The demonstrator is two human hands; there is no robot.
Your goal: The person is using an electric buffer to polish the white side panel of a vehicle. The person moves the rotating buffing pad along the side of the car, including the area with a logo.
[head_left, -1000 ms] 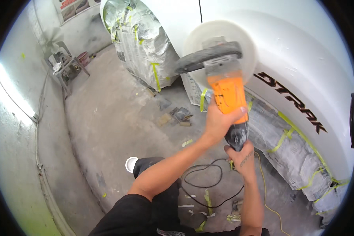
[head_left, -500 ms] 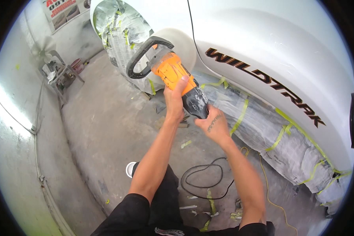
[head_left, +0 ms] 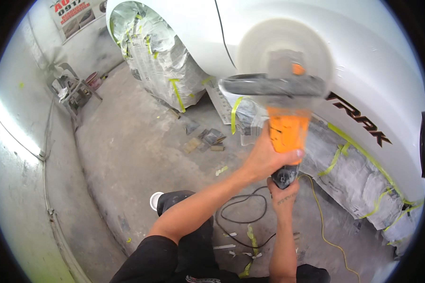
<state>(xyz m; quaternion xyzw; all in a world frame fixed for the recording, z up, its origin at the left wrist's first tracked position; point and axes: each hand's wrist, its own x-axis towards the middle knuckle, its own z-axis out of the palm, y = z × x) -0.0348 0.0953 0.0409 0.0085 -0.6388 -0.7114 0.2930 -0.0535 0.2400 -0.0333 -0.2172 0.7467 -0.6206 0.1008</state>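
Observation:
An orange-and-black power polisher (head_left: 288, 132) is held between both hands, up at the side of a white vehicle (head_left: 378, 56). My left hand (head_left: 269, 158) is wrapped round the orange body, thumb across its top. Behind it my right hand (head_left: 284, 193) grips the black rear handle, most of its fingers hidden underneath. The polisher's round whitish pad (head_left: 257, 52) is blurred and looks to lie against the white panel, over part of the dark lettering. Its black loop-shaped front handle (head_left: 241, 85) is touched by neither hand.
Masking paper (head_left: 363, 188) with yellow-green tape covers the vehicle's lower edge and its wheel (head_left: 160, 70). A dark cable (head_left: 222, 212) and a yellow cord (head_left: 322, 221) lie on the floor among tape scraps. Left stand a wall (head_left: 19, 198), a chair (head_left: 80, 87) and a fan (head_left: 52, 59).
Both hands have carried the polisher to the right along the panel. It has turned from slanting up-left to nearly straight up, and its pad now covers part of the lettering.

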